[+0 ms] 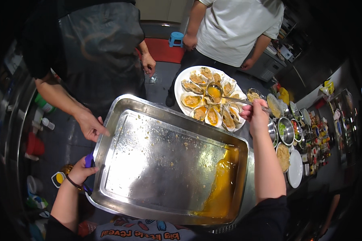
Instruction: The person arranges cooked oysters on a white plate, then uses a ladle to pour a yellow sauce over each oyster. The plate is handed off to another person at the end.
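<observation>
My right hand (258,116) grips the handle of a metal ladle (214,91). Yellow oily liquid fills its bowl, which is over the middle of a white plate (178,84). Topped oysters in their shells (192,100) ring that plate. At the left rim of a large stainless steel tray (160,183), my left hand (80,173) holds the edge, with a purple object (89,159) between palm and rim. The tray tilts to the right, where yellow oil (221,180) has pooled; crumbs stick to its bottom. A co-worker's hand (92,128) touches the tray's upper left edge.
One person in a dark apron (102,39) stands opposite on the left, another in a white shirt (238,30) behind the plate. Metal bowls (286,131) of ingredients and an oval white plate (295,168) sit on the right. A blue stool (176,39) stands farther back.
</observation>
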`<state>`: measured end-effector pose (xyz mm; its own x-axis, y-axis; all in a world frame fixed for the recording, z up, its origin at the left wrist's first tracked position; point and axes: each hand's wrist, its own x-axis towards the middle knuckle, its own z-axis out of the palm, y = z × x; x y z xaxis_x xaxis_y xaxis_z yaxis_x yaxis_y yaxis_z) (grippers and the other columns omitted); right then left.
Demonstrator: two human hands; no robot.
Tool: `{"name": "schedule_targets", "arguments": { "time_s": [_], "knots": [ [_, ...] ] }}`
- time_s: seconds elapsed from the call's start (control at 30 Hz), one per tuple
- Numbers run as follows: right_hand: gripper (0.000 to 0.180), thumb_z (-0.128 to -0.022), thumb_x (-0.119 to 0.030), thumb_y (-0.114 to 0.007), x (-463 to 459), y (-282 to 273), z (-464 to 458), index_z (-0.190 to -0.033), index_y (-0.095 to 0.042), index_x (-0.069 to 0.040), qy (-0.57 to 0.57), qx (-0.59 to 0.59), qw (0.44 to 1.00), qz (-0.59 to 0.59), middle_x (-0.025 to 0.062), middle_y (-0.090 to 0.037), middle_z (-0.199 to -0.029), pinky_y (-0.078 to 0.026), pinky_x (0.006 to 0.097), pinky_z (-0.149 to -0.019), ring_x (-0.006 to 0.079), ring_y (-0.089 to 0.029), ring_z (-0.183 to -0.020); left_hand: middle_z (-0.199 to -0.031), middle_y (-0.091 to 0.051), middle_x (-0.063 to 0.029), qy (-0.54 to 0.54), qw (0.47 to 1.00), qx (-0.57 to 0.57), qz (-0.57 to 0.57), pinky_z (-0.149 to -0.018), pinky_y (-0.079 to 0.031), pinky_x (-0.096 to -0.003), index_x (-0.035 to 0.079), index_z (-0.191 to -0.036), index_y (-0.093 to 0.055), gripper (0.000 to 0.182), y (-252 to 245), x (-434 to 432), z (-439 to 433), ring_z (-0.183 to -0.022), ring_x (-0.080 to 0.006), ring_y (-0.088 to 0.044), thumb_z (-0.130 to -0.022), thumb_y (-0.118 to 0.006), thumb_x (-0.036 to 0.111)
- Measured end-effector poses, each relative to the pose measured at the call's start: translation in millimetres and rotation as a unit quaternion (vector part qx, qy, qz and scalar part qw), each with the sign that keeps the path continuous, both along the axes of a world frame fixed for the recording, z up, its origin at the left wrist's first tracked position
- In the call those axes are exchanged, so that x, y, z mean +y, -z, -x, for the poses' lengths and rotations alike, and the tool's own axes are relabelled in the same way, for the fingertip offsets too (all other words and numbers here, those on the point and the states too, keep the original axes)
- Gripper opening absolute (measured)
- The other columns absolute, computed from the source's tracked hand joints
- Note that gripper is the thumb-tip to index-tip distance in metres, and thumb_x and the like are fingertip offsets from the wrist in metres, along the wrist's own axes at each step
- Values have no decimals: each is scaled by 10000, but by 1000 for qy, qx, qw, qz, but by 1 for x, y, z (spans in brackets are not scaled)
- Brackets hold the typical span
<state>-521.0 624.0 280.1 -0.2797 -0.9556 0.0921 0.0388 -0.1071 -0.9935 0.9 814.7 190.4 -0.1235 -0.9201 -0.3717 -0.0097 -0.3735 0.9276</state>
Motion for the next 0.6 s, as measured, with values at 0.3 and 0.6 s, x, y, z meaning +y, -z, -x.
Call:
{"name": "schedule_targets", "arguments": {
  "time_s": [0.3, 0.6],
  "knots": [
    [152, -923, -220, -435, -78, 29, -48, -875, -437, -76, -60, 71, 996, 8, 70, -553, -655, -458, 236, -438, 110, -539, -484, -1023, -589, 1, -27, 999, 17, -40, -878, -389, -266, 20, -1130, -528, 428, -10, -3, 7, -940, -104, -528, -718, -645, 37],
    [148, -919, -201, -450, -105, 40, -56, -862, -441, -65, -87, 110, 989, 40, 55, -553, -655, -456, 225, -467, 88, -528, -502, -1011, -586, 8, -27, 999, -3, -44, -873, -388, -263, 26, -1113, -534, 415, -2, -2, 0, -929, -100, -522, -716, -654, 45]
  ]
}}
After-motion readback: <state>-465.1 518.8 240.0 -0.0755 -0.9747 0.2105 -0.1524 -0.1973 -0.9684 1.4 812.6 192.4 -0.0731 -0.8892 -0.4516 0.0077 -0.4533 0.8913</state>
